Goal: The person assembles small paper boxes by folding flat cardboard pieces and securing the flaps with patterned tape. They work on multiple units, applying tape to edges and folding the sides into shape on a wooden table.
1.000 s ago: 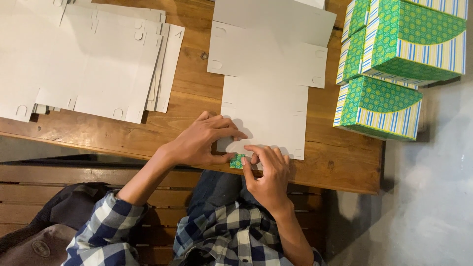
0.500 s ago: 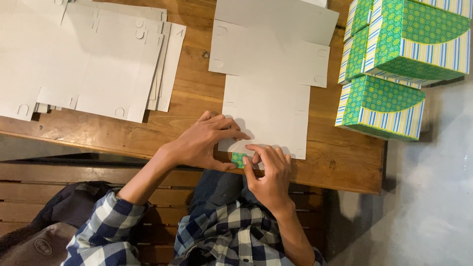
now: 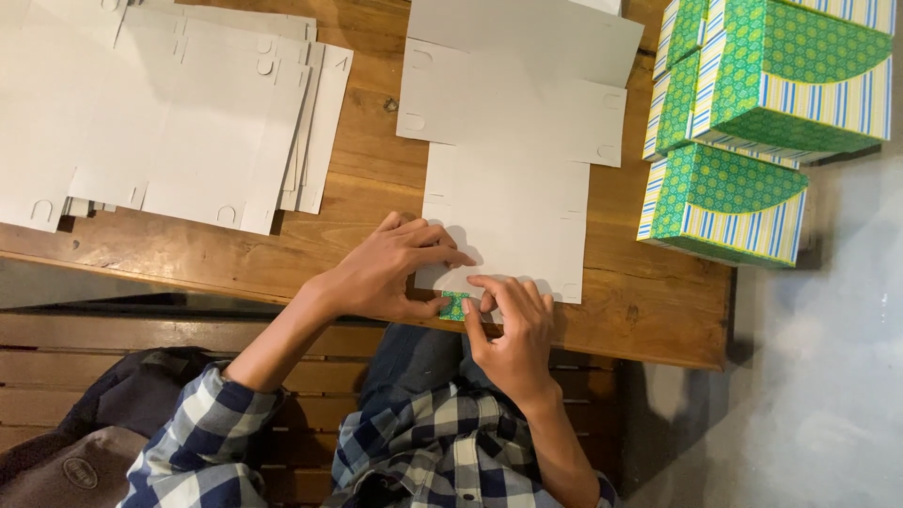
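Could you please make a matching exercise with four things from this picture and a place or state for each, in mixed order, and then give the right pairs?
Things
1. flat box blank
2. stack of blanks
3. finished boxes
4. bag

Places or states
A. folded up, green with striped edges, at the right end of the table
B. dark, on the bench beside the person
C. unfolded, plain side up, with the left hand and the right hand folding its near flap
D. piled flat on the left part of the table

Pairs: 1-C, 2-D, 3-A, 4-B
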